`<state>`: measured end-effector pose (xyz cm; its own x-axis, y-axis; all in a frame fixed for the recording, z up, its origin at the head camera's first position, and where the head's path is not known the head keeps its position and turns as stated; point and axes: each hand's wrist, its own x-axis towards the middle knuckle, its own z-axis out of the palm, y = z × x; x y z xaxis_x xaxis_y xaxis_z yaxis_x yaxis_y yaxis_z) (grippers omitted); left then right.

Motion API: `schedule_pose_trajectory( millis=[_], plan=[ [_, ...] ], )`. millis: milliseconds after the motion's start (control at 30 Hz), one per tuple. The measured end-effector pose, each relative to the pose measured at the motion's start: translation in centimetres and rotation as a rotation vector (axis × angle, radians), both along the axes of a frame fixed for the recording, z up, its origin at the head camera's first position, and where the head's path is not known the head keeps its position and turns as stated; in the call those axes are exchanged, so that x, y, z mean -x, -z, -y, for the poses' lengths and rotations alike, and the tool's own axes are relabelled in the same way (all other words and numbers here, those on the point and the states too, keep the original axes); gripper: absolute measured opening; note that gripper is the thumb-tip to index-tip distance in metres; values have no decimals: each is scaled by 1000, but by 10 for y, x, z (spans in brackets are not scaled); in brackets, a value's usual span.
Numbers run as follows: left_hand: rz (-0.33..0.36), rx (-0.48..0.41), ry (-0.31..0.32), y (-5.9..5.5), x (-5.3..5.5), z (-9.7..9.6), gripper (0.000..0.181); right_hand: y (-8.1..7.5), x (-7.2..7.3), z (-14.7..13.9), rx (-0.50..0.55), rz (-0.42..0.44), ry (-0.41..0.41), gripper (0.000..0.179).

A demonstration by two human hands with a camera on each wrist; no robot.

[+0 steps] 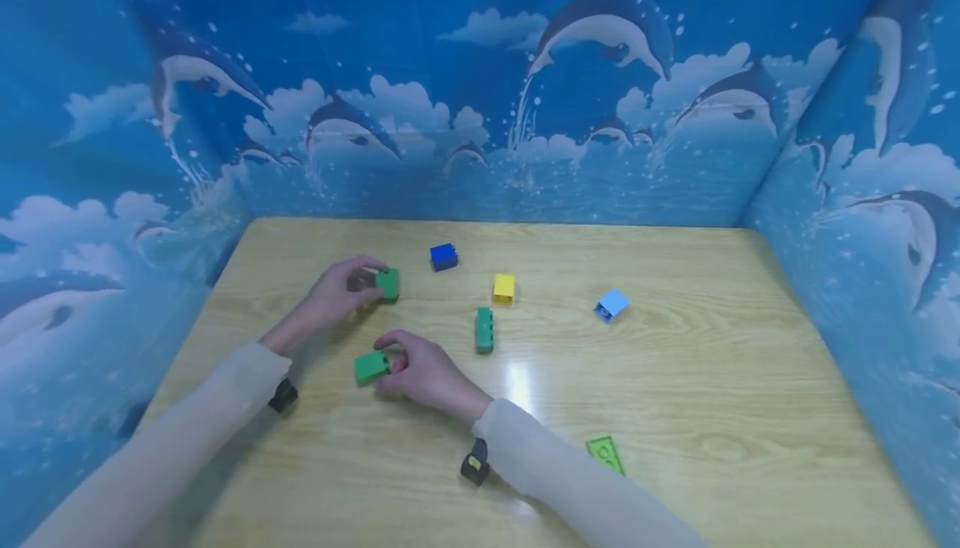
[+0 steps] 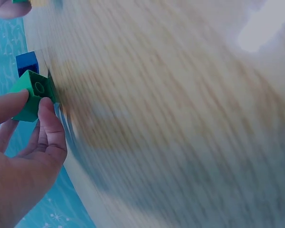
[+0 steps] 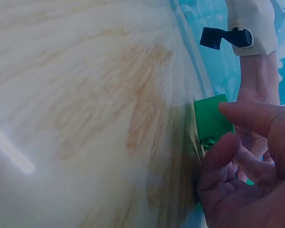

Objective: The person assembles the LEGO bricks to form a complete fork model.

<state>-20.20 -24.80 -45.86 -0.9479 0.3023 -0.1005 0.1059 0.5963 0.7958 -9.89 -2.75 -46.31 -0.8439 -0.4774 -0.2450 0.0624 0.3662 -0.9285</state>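
Note:
My left hand pinches a green toy brick on the far left of the table. In the left wrist view, its thumb and fingers sit on either side of that brick, whose hollow underside shows. Nearer the front, my right hand holds a second green brick by its studded end. The right wrist view shows a fingertip on this brick's flat side and another beside its studs. Just right of the hands, a darker green brick lies on its side, studs facing right.
A dark blue brick and a yellow brick lie toward the back of the wooden table. Farther right is a light blue brick. A flat lime-green plate piece lies beside my right sleeve. Dolphin-printed cloth surrounds the table.

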Motion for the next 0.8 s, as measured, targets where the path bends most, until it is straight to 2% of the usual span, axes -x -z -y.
schedule_pose_trajectory(
  millis=[300,600,800],
  plan=[
    [73,23,-55,-3,-6,6,55,-1,2,6,-63,-62,-2,42],
    [53,7,-63,0,-12,15,47,-8,5,-4,-71,-86,42,44],
    [26,-9,-41,1,-17,20,43,-9,13,-16,-39,-29,84,43]
  ],
)
